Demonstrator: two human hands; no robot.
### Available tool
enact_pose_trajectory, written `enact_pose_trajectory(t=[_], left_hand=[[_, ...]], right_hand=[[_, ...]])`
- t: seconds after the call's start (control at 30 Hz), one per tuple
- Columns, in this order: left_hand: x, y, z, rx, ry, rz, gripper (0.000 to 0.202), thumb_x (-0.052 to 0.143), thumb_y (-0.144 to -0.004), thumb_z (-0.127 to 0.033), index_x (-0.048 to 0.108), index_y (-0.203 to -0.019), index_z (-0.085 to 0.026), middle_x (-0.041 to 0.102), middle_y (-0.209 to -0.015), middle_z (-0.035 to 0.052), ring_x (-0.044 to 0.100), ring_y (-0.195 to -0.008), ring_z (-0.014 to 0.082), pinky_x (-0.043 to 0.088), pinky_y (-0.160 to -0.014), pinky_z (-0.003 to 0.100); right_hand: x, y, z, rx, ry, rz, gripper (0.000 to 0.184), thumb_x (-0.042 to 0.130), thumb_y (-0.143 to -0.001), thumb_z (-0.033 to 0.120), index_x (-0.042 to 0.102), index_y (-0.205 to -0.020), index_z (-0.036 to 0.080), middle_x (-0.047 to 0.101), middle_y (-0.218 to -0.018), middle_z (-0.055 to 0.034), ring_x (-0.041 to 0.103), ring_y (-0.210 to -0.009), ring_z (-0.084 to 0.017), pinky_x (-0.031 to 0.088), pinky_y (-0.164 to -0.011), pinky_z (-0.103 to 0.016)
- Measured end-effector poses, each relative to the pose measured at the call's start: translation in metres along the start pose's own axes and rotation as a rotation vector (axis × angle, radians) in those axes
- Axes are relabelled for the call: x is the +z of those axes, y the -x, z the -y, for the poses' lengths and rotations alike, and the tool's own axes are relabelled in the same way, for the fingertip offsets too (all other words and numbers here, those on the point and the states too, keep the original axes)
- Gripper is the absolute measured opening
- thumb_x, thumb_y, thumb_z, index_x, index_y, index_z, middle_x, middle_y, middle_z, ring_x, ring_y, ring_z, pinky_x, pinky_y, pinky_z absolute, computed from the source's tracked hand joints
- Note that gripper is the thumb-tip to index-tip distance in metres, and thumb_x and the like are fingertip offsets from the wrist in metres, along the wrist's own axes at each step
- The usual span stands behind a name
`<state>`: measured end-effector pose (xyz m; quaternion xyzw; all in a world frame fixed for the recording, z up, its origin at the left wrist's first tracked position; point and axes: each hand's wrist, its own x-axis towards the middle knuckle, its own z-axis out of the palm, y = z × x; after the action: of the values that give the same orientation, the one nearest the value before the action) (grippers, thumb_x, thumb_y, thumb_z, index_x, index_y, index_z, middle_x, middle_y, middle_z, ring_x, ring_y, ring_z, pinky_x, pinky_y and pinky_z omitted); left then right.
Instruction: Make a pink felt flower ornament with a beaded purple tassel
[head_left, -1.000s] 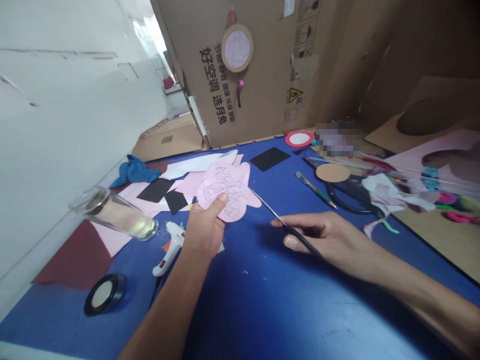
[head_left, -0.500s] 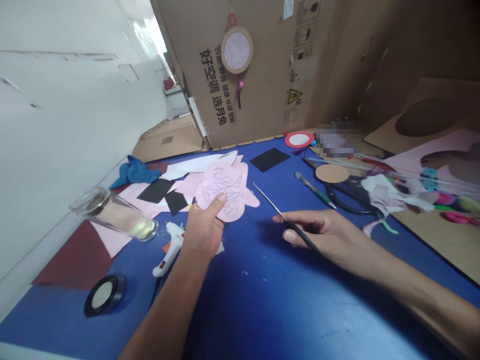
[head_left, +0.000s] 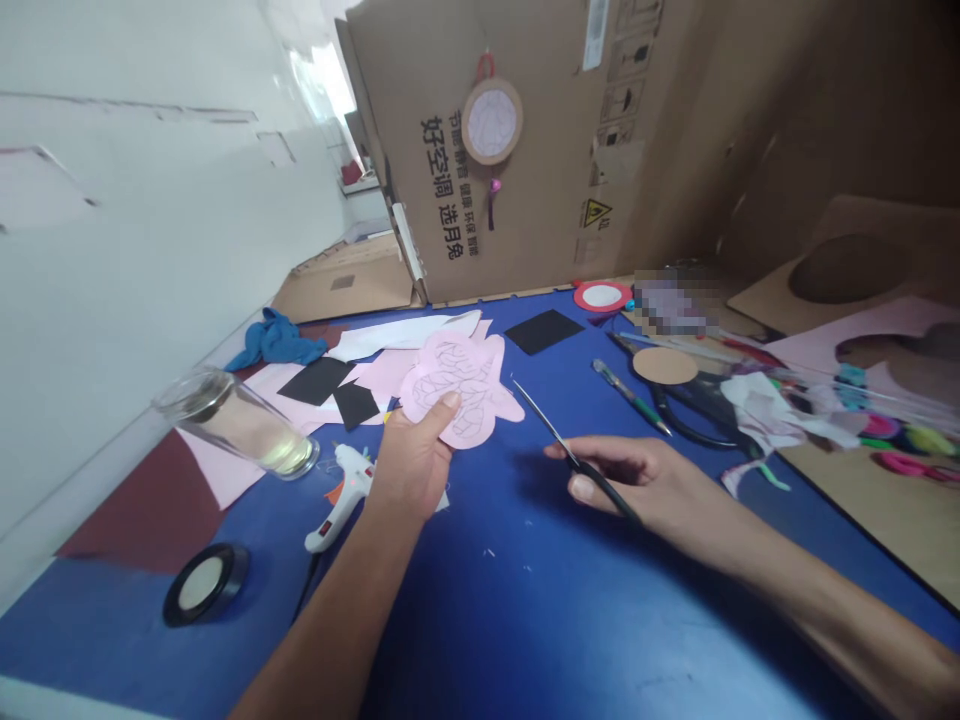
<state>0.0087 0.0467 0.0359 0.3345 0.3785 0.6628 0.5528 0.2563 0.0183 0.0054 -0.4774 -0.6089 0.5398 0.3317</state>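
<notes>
A pink flower-shaped paper piece (head_left: 471,372) with thin pencil lines is pinched in my left hand (head_left: 414,465), thumb on top. A pointed tab sticks out at its right edge. My right hand (head_left: 637,478) grips black-handled scissors (head_left: 556,432), seen nearly edge-on, so their loops are hidden. Their thin metal tips point up and left, just short of the paper's tab and apart from it. Behind and left of the paper lie pink and white paper scraps (head_left: 382,370). Beside my left wrist is a white glue gun (head_left: 341,500).
On the left stand a glass bottle (head_left: 251,425) and a roll of tape (head_left: 204,585). A black square (head_left: 544,331), a pen (head_left: 631,397) and a cardboard disc (head_left: 665,366) lie beyond my right hand. A large cardboard sheet (head_left: 540,220) rises behind, with a round ornament (head_left: 492,122).
The camera view has shifted slightly, so the background sits lower. Both hands keep their grips; the paper and scissors have barely moved relative to each other.
</notes>
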Motion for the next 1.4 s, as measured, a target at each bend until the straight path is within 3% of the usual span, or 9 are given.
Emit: enact_pose_trajectory(t=[0.27,0.47,0.8,1.1,1.4], left_hand=[[0.0,0.003,0.001,-0.037,0.039,0.009,0.071,0.094,-0.077,-0.018,0.074,-0.145,-0.018,0.084,-0.129,0.0168,0.071,-0.139,0.0393,0.051,-0.126,0.06],[0.001,0.004,0.001,-0.044,0.052,0.02,0.067,0.092,-0.082,-0.019,0.073,-0.147,-0.019,0.084,-0.128,0.016,0.069,-0.142,0.0373,0.05,-0.126,0.058],[0.002,0.005,0.0,-0.066,0.057,0.018,0.073,0.095,-0.078,-0.019,0.072,-0.148,-0.018,0.084,-0.126,0.0164,0.075,-0.133,0.038,0.054,-0.122,0.058],[0.003,0.006,0.001,-0.059,0.075,0.027,0.071,0.095,-0.078,-0.019,0.073,-0.146,-0.019,0.084,-0.127,0.0165,0.073,-0.135,0.0383,0.053,-0.122,0.058],[0.003,0.006,0.001,-0.067,0.076,0.017,0.07,0.095,-0.076,-0.018,0.075,-0.143,-0.018,0.084,-0.129,0.0165,0.071,-0.138,0.0395,0.054,-0.122,0.058]], right_hand=[[0.0,0.001,-0.003,-0.01,0.021,0.052,0.062,0.084,-0.085,0.068,0.086,-0.131,0.027,0.067,-0.086,-0.0007,0.054,-0.074,-0.017,0.046,-0.067,-0.031],[-0.001,0.001,-0.006,-0.013,0.033,0.071,0.057,0.088,-0.085,0.059,0.085,-0.132,0.028,0.066,-0.085,0.0007,0.049,-0.073,-0.016,0.042,-0.067,-0.03],[-0.001,0.002,-0.004,-0.03,0.08,0.052,0.061,0.084,-0.086,0.068,0.086,-0.132,0.028,0.074,-0.093,-0.0036,0.058,-0.078,-0.02,0.049,-0.069,-0.033],[0.0,0.002,-0.002,-0.039,0.1,0.038,0.06,0.083,-0.085,0.07,0.088,-0.13,0.03,0.076,-0.091,-0.0031,0.061,-0.076,-0.021,0.053,-0.067,-0.033],[-0.002,0.001,-0.015,-0.056,0.102,0.044,0.055,0.084,-0.089,0.062,0.085,-0.135,0.031,0.079,-0.095,-0.0035,0.065,-0.08,-0.023,0.056,-0.07,-0.034]])
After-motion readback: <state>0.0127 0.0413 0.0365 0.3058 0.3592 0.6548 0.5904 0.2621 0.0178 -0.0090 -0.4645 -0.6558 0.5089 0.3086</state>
